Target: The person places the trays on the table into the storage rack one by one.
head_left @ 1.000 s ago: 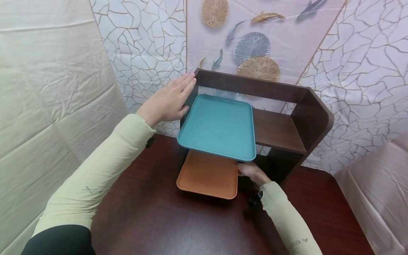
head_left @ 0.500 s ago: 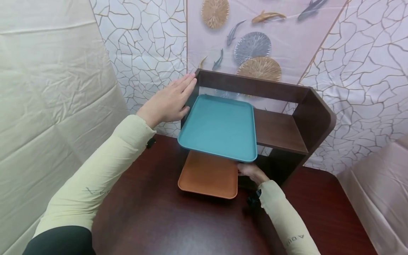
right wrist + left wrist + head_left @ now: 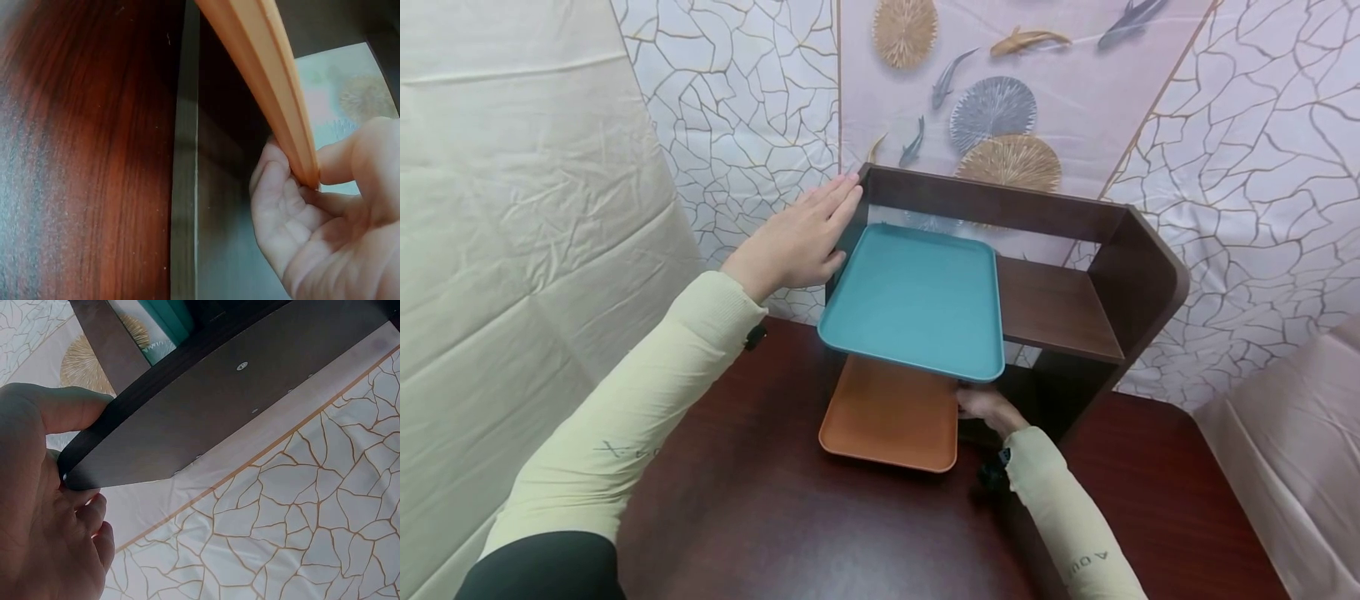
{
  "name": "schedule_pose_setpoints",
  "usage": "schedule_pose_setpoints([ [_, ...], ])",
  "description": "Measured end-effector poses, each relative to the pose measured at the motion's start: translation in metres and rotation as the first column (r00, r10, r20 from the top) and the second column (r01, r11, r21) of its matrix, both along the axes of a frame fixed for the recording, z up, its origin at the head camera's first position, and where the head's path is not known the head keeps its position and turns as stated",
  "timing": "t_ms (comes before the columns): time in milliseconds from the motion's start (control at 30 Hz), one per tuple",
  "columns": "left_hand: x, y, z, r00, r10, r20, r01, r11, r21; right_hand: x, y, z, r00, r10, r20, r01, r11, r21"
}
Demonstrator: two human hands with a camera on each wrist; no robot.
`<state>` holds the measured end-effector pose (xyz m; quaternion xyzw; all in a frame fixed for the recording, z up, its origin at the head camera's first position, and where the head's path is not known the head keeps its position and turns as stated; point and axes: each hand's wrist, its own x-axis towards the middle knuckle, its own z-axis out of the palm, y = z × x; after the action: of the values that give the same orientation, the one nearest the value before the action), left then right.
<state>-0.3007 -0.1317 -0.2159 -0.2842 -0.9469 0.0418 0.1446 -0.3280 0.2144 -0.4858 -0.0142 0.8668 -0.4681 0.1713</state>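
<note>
In the head view, a dark brown two-tier shelf [image 3: 1060, 308] stands on the table. My left hand [image 3: 793, 242] holds its left side panel; the left wrist view has the thumb on one face of the panel [image 3: 181, 412] and the fingers curled at its corner. A teal tray [image 3: 917, 300] lies on the upper tier, its front end jutting out. Below it an orange tray [image 3: 891, 421] sticks out of the lower tier, its rear hidden under the teal one. My right hand [image 3: 988, 407] pinches the orange tray's right edge between thumb and curled fingers, plain in the right wrist view.
The glossy reddish-brown table [image 3: 820, 533] spreads in front of the shelf. Behind it hangs a patterned backdrop [image 3: 760, 108] with fish and round motifs. Plain cloth drapes [image 3: 535, 208] flank the table at left and right.
My right hand has shifted slightly left, and the orange tray's front right corner sits a touch lower. The left hand, shelf and teal tray look about the same.
</note>
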Motion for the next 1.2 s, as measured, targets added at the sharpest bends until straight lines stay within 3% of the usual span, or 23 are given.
schedule_pose_setpoints([
  [333,0.0,0.001,0.0,1.0,0.005,0.009,-0.005,1.0,-0.004,0.001,-0.003,-0.004,1.0,0.0,-0.03,0.001,0.999,0.032],
  [633,0.002,0.0,0.0,1.0,-0.002,-0.004,0.002,1.0,0.003,-0.002,-0.011,-0.004,0.995,-0.077,-0.065,0.084,0.991,0.104],
  [1200,0.002,0.002,0.001,1.0,0.01,-0.005,-0.01,1.0,-0.023,-0.004,-0.005,-0.004,0.99,-0.038,-0.136,0.065,0.977,0.202],
])
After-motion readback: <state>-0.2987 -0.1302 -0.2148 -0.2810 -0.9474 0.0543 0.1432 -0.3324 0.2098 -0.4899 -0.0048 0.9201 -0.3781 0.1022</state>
